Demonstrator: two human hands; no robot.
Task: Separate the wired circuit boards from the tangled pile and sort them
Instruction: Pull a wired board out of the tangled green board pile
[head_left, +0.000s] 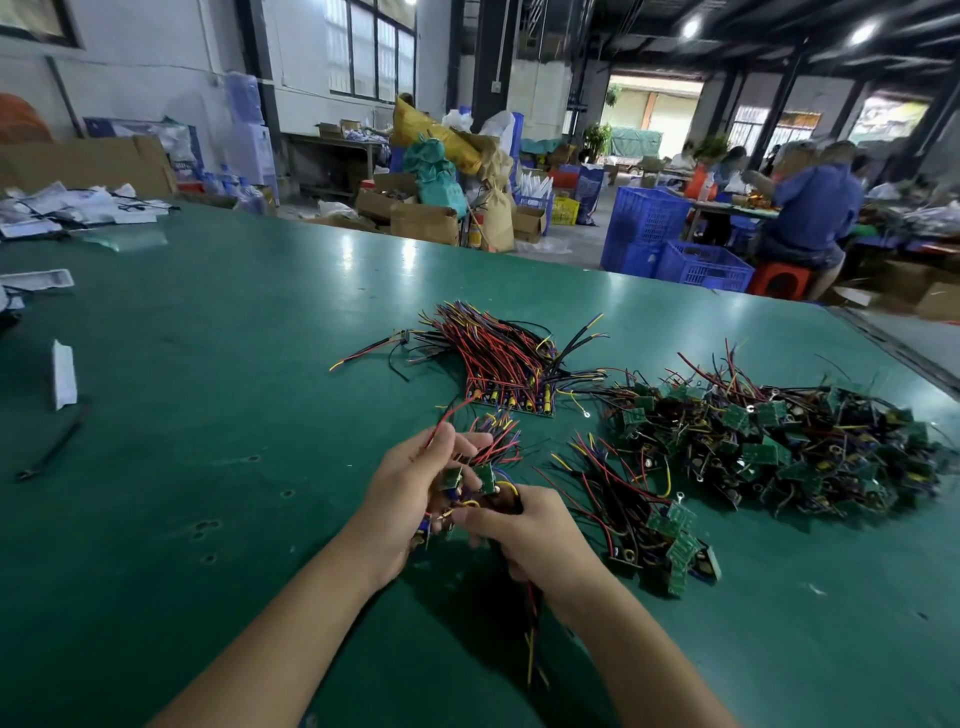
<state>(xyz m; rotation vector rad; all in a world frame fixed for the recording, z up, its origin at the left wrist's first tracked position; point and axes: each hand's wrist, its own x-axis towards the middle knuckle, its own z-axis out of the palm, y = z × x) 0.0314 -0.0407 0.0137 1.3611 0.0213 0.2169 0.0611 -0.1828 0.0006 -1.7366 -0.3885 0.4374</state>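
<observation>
Two grips meet over the counter (234, 338) toward its near edge: left grip (415, 483) curled round a small bunch of wired boards (474, 475), right grip (519, 525) clutching its trailing wires. Bare green spreads leftward; the tangled pile (779, 447) sits near the right edge, a smaller clump (644, 514) just beside the right grip, and the sorted bundle (498, 364) beyond the hands. Blue crates (701, 265) stand past the far edge, contents unclear.

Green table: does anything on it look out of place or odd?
One stray wired piece lies alone, left of the neatly combed bundle, its wires splayed. The table also has small dark pockmarks beside the left hand.
</observation>
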